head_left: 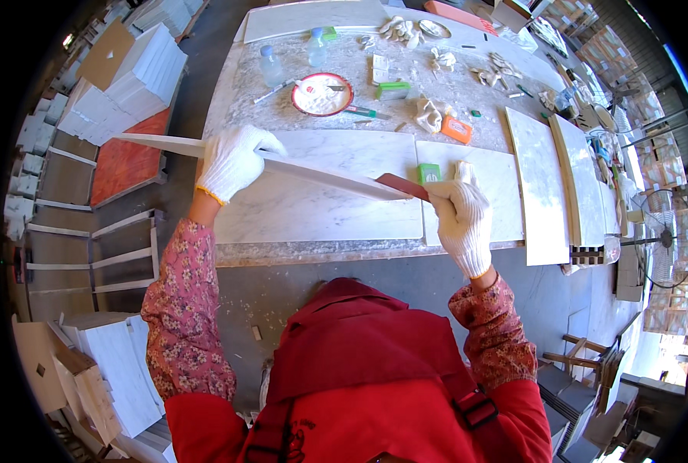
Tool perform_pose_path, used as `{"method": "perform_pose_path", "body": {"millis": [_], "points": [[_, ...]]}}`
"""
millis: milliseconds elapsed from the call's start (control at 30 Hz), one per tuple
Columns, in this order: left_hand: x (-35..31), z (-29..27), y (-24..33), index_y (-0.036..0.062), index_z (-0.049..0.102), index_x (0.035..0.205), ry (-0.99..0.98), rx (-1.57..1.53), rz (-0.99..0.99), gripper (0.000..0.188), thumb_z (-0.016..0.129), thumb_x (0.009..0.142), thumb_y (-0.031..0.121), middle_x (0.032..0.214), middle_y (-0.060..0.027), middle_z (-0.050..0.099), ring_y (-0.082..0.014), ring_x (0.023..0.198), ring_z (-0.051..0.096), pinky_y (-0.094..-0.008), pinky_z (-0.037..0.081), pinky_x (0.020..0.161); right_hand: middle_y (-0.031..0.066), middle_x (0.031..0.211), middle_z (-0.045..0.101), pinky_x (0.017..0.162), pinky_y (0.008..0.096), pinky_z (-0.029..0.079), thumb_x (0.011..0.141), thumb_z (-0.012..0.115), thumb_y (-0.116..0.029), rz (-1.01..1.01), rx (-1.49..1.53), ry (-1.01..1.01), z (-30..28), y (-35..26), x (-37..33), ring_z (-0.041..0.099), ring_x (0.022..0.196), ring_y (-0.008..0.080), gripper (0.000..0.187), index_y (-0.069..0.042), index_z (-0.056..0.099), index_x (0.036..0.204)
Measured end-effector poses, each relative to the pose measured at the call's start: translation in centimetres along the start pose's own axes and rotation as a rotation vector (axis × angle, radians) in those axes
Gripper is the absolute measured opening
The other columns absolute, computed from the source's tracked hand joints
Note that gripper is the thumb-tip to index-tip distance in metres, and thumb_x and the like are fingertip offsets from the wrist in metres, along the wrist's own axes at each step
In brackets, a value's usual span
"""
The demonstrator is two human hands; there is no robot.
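That left hand (234, 160) alone grips the thin white slab (328, 177); if it slips under pressure from the reddish-brown strip (403, 187) clenched in the right hand (463, 217), an edge could chip.

The stone strip (336, 179) lay in the left hand (234, 163), above two marble slabs (321, 220) on the worktable's (240, 100) near side; a flat tool (399, 185) in the right hand (463, 220) was at its right end. Behind lay a bowl (351, 96), bottles (271, 69) farther back, gloves (400, 31) toward the far side.
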State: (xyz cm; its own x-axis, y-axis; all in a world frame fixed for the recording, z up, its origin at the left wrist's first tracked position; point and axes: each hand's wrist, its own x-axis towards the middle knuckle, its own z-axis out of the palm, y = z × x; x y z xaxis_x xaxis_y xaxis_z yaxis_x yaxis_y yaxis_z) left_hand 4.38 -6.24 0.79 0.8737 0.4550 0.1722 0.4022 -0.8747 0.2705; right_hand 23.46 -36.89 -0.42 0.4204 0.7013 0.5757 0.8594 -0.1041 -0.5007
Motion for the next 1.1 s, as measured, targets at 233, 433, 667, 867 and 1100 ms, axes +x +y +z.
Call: {"method": "perform_pose_path", "body": {"millis": [233, 433, 667, 867, 1100], "points": [[0.6, 0.0, 0.1, 0.0189, 0.079, 0.085, -0.001, -0.035, 0.009, 0.032, 0.055, 0.076, 0.0, 0.085, -0.0098, 0.073, -0.0316, 0.083, 0.069, -0.0412, 0.053, 0.07, 0.0082, 0.076, 0.068, 0.062, 0.0315, 0.05, 0.085, 0.062, 0.005, 0.083, 0.094, -0.321, -2.6, 3.0, -4.5, 0.063, 0.065, 0.0186, 0.011, -0.003, 0.07, 0.088], [1.5, 0.8, -0.9, 0.0168, 0.079, 0.086, 0.004, 0.022, 0.016, 0.032, 0.055, 0.075, -0.002, 0.088, -0.0095, 0.074, -0.0313, 0.086, 0.069, -0.0408, 0.053, 0.072, 0.0045, 0.078, 0.064, 0.057, 0.0263, 0.045, 0.094, 0.054, 0.003, 0.246, 0.333, -0.045, -1.4, 2.8, -1.5, 0.052, 0.063, 0.0095, 0.014, 0.001, 0.068, 0.096], [1.7, 0.8, -0.8, 0.0229, 0.08, 0.083, 0.032, 0.005, 0.03, 0.031, 0.057, 0.075, 0.004, 0.085, -0.0115, 0.073, -0.0342, 0.079, 0.068, -0.0443, 0.052, 0.071, 0.0089, 0.084, 0.071, 0.065, 0.0311, 0.051, 0.087, 0.067, -0.002, 0.069, 0.237, -0.126, 1.2, 1.8, 3.1, 0.067, 0.073, 0.0197, 0.007, -0.003, 0.071, 0.093], [1.4, 0.8, -0.9, 0.022, 0.08, 0.083, 0.037, 0.015, 0.024, 0.031, 0.056, 0.076, 0.004, 0.084, -0.0116, 0.073, -0.0338, 0.079, 0.068, -0.0445, 0.052, 0.072, 0.01, 0.078, 0.068, 0.065, 0.0357, 0.05, 0.084, 0.066, -0.002, -0.166, 0.001, -0.043, -0.1, 2.2, 2.3, 0.064, 0.067, 0.0289, 0.007, -0.003, 0.071, 0.089], [1.9, 0.8, -0.6, 0.0183, 0.079, 0.086, 0.022, -0.027, 0.01, 0.031, 0.055, 0.076, 0.001, 0.088, -0.0091, 0.074, -0.0316, 0.086, 0.069, -0.0419, 0.052, 0.073, 0.0084, 0.077, 0.068, 0.064, 0.0342, 0.051, 0.08, 0.069, 0.002, -0.049, 0.093, -0.43, -4.4, 5.5, -3.1, 0.063, 0.065, 0.0264, 0.013, -0.005, 0.072, 0.09]]}}
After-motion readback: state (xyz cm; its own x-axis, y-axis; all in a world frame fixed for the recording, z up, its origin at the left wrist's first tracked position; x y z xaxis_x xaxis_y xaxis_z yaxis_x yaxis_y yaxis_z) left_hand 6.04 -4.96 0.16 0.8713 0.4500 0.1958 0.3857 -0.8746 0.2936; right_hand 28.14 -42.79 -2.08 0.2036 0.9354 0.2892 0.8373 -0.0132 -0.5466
